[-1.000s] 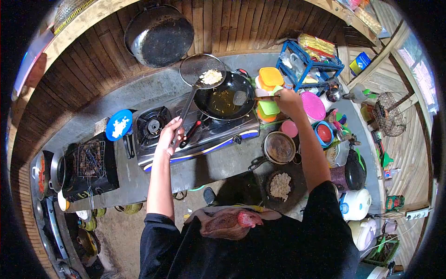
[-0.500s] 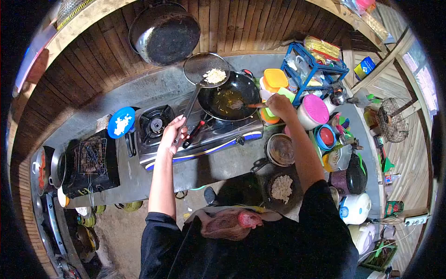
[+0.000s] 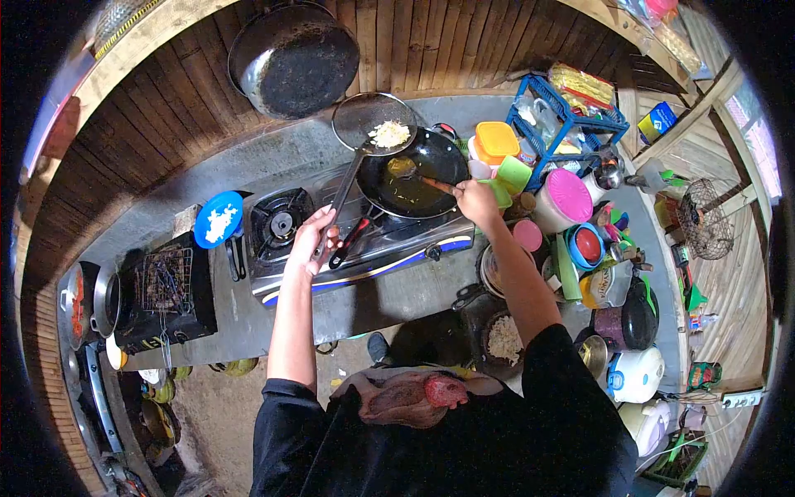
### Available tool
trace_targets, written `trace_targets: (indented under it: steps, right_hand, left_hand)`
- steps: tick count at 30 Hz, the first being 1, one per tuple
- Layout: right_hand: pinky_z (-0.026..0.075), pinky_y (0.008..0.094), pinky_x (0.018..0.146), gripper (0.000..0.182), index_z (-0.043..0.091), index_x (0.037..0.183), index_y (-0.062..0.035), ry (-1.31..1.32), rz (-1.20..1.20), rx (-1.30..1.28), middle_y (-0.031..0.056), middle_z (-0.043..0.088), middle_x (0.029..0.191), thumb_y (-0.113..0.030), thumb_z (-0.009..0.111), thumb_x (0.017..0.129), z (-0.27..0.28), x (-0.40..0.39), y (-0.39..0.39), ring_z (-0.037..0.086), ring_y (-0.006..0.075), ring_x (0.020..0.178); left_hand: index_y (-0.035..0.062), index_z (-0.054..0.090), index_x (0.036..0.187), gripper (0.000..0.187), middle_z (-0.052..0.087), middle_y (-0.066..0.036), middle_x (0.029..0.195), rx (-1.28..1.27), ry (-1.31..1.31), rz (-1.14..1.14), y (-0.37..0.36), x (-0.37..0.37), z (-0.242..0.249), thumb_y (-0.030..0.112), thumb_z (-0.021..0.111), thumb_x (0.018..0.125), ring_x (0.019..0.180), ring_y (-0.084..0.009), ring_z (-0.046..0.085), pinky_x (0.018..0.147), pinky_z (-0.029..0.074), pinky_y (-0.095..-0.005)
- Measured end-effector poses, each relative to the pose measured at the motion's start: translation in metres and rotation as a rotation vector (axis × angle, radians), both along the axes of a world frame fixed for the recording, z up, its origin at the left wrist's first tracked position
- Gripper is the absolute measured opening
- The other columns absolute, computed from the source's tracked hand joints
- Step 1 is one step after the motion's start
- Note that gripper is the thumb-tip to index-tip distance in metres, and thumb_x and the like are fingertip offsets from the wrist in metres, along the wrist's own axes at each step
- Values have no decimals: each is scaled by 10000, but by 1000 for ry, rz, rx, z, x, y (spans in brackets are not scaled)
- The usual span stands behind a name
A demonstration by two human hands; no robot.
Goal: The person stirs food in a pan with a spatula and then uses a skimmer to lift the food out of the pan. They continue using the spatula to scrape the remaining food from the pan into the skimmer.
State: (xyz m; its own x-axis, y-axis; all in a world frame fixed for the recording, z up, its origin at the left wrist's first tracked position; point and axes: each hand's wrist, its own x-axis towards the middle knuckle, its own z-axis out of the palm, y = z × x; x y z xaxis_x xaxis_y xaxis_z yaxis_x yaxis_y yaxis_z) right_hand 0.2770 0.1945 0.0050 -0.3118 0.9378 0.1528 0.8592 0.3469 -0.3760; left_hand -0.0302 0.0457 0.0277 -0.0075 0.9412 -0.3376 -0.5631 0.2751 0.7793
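My left hand (image 3: 313,236) is wrapped round the long handle of a mesh strainer (image 3: 352,120). Its basket hangs over the far left rim of a black wok (image 3: 451,161), with pale shredded food (image 3: 388,134) in it. My right hand (image 3: 476,203) grips the wooden handle of a spatula (image 3: 439,185), whose head dips into the oil (image 3: 414,195) at the wok's far left side. A few small bits float in that oil. The wok sits on the right burner of a gas stove (image 3: 331,282); its black and red handle (image 3: 349,242) points toward me, beside my left hand.
Left of the stove, a blue plate (image 3: 234,202) carries white shredded food. A grill rack (image 3: 166,277) lies further left. Tubs, a pink-lidded container (image 3: 567,196) and a blue basket (image 3: 567,124) crowd the right side. A large pan (image 3: 294,62) hangs on the wall.
My right hand has moved left and slightly toward me, and the spatula head has shifted left and away from me within the wok. The strainer stays over the rim.
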Motion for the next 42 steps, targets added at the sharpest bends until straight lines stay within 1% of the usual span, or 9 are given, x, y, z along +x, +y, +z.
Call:
trace_targets:
  steps: [15,17,20,26,32,36,38,40,42]
  right_hand:
    - [474,475,697,262,619,976,-52,271,-108,93,233,606,812,-251,515,842,-42,-18,-18,588,401,780]
    - [475,473,697,263,617,983,-53,280,-108,98,232,606,811,-252,515,844,-41,-17,-18,588,401,780]
    - [476,465,691,263,615,987,-49,307,-112,109,231,606,805,-249,520,844,-43,-15,-17,588,400,778]
    - [471,444,652,241,610,955,-4,355,-45,234,234,604,787,-198,546,828,-39,16,-13,588,400,740]
    - [470,438,648,256,608,944,1,248,-17,393,216,610,787,-214,542,823,-12,64,-12,587,388,714]
    - [474,407,661,224,631,922,-32,165,-92,258,191,622,817,-216,562,814,27,74,-22,602,348,737]
    - [470,411,658,223,629,928,-26,171,-75,442,195,620,790,-206,557,818,31,77,-20,602,347,730]
    - [470,411,665,226,622,967,-48,223,-72,380,189,617,821,-201,560,814,51,68,-33,595,350,753]
    - [470,433,620,280,573,1071,-118,85,-92,423,158,587,838,-213,564,808,58,61,-38,588,342,730]
  left_hand:
    - [95,486,1058,197,416,34,535,-6,-10,-5,4,1,-1,197,504,890,410,-71,385,491,423,-246]
    - [129,462,1044,176,395,47,545,-13,-11,-18,4,1,-2,199,503,888,428,-74,372,489,376,-238]
    - [96,482,1069,205,415,33,537,-14,-32,8,1,1,-1,199,501,892,416,-72,387,487,418,-253]
    - [96,485,1067,205,419,31,537,-8,-44,13,-3,-3,-6,199,502,891,413,-72,386,486,417,-252]
    - [109,492,1060,188,409,44,557,-35,31,-2,-10,-4,-6,184,498,888,438,-71,394,520,416,-267]
    - [104,491,1045,196,430,30,540,-94,67,54,-13,3,-3,201,523,878,404,-74,381,476,405,-245]
    - [104,491,1048,197,430,30,539,-88,55,40,-13,8,-3,202,518,880,404,-74,380,473,399,-242]
    - [104,490,1051,197,430,30,538,-86,42,31,-13,11,-4,202,514,882,404,-74,378,470,393,-239]
    - [107,491,1047,190,424,33,534,-68,33,-23,-11,14,-5,209,505,887,405,-72,379,466,383,-234]
